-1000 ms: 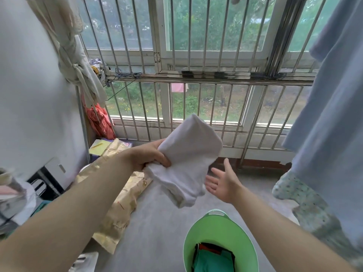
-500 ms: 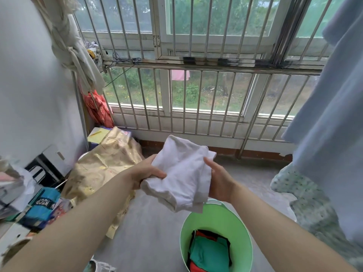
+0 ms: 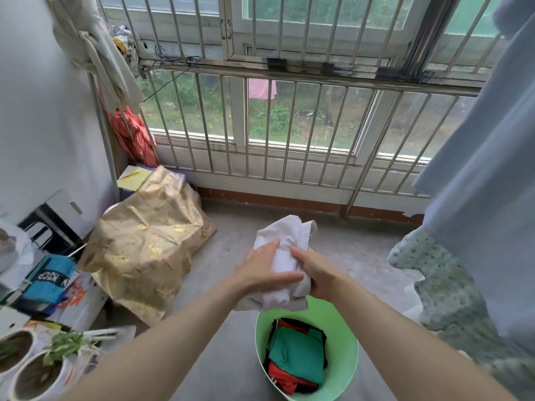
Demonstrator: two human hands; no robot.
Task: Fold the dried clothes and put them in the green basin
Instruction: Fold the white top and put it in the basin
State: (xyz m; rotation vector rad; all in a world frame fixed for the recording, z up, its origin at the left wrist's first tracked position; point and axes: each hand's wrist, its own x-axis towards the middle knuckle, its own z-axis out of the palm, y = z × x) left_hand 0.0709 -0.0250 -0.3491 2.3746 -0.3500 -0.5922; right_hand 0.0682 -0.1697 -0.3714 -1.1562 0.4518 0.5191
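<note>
I have the white garment (image 3: pixel 289 235) bunched between both hands, held just above the far rim of the green basin (image 3: pixel 343 337) and not yet in it. My left hand (image 3: pixel 266 273) lies flat across its front, fingers straight and together. My right hand (image 3: pixel 317 273) wraps its right side, thumb on the cloth, fingertips hidden behind. The fold looks loose, with a ragged flap at the far end. I'd tuck that flap in and square the bundle first, then lower it flat onto the green folded piece (image 3: pixel 298 354) so the stack beneath doesn't slump.
</note>
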